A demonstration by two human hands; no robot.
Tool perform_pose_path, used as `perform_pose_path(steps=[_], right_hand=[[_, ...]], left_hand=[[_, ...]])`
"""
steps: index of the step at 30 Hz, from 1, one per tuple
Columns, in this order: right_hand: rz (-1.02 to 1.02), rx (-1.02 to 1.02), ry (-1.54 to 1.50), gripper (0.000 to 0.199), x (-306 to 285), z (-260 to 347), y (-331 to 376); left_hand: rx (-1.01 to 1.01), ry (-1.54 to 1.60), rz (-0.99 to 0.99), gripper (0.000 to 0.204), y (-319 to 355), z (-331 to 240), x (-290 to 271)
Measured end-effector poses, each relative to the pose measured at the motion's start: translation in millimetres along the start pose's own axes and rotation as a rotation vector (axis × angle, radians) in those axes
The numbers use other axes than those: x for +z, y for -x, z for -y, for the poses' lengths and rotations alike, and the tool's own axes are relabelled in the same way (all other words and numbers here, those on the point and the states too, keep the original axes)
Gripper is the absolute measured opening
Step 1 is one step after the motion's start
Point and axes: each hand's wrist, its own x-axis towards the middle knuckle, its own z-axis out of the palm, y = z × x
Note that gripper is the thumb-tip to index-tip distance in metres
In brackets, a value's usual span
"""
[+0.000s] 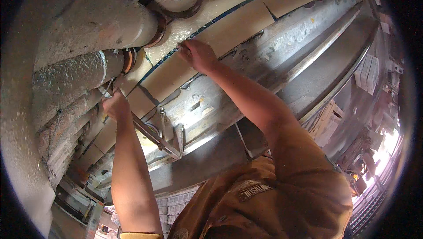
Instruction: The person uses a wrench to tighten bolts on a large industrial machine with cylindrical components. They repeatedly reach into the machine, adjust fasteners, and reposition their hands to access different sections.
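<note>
My left hand (116,105) is closed beside the lower grey cylinder, and a thin pale piece juts up past its fingers; what it is I cannot make out. My right hand (199,56) is closed too, its fingertips close to the dark seam between two rows of tiles. Anything inside those fingers is hidden. Below it lies a long beige tile (172,75), and another beige tile (235,25) continues the row up to the right. A shiny, wet-looking cream tile surface (183,28) runs along the far side of the seam.
Thick grey cylinders (81,69) with brown end rings crowd the left and top. A worn metal ledge (246,54) runs along the tiles' near side. An angled metal bracket (165,144) sticks out toward me. White packages (367,74) stand far right, and stacked boxes (178,199) lower down.
</note>
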Motion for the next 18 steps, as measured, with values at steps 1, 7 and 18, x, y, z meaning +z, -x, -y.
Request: perform_pose_path(steps=[1, 7, 18], right_hand=[[0.022, -0.032, 0.016, 0.022, 3.1, -5.2, 11.3], [0.153, -0.274, 0.145, 0.022, 13.9, -9.5, 49.5], [0.332, -0.293, 0.376, 0.028, -0.9, -15.6, 84.0]], left_hand=[[0.015, -0.01, -0.017, 0.04, -2.9, 2.2, 2.3], [-0.035, -0.026, 0.01, 0.039, 5.9, -7.3, -6.2], [-0.084, -0.016, 0.068, 0.041, 1.2, -8.4, -1.7]])
